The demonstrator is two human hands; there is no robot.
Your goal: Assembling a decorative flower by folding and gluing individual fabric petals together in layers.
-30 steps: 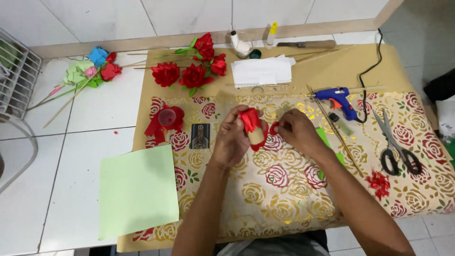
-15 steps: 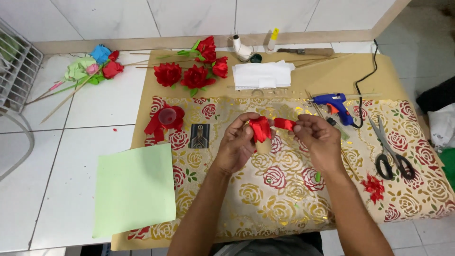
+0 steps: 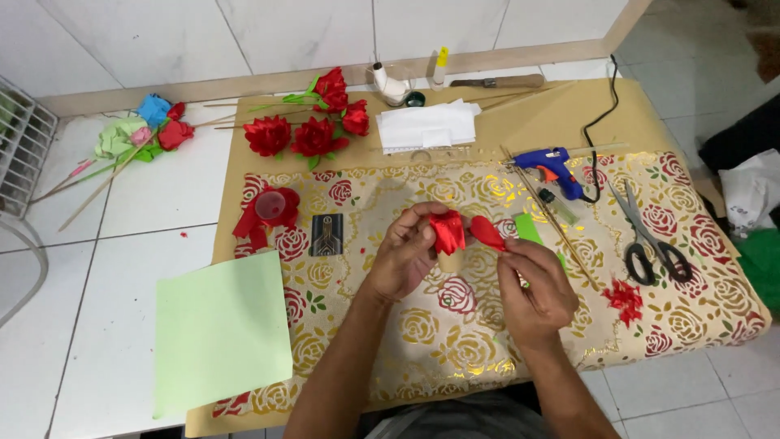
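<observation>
Above the rose-patterned paper (image 3: 715, 244), the left hand (image 3: 404, 254) pinches a red ribbon rosebud (image 3: 448, 231). The right hand (image 3: 532, 282) grips its loose ribbon end (image 3: 487, 232).

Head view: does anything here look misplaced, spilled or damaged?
Nothing looks spilled or broken. Small oddities: the green paper sheet lies askew, half off the patterned cloth, and red scraps lie loose beside the scissors. Both hands, left hand and right hand, hold the red ribbon bud.
</observation>
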